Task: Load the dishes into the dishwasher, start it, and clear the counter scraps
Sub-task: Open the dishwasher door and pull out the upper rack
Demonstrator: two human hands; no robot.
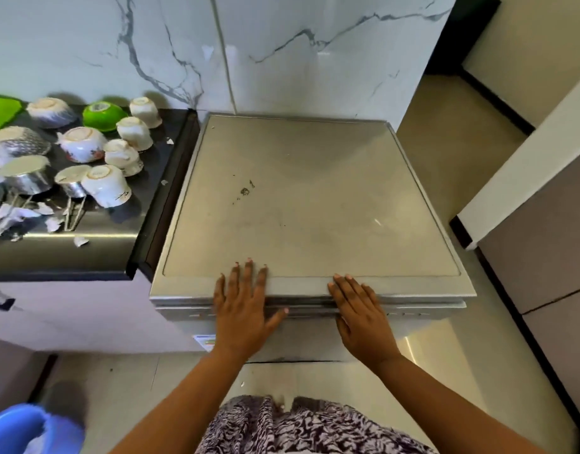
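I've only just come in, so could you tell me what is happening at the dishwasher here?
A person rests the left hand and right hand flat on the front top edge of the dishwasher, whose door looks shut. Upturned cups and bowls sit on the counter beside it, not yet loaded, among white scraps.

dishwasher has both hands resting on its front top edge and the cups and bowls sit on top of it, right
Not quite. The cups and bowls are not on the dishwasher; they sit on the dark counter to its left. The left hand and right hand do rest on its front top edge, as the head view shows.
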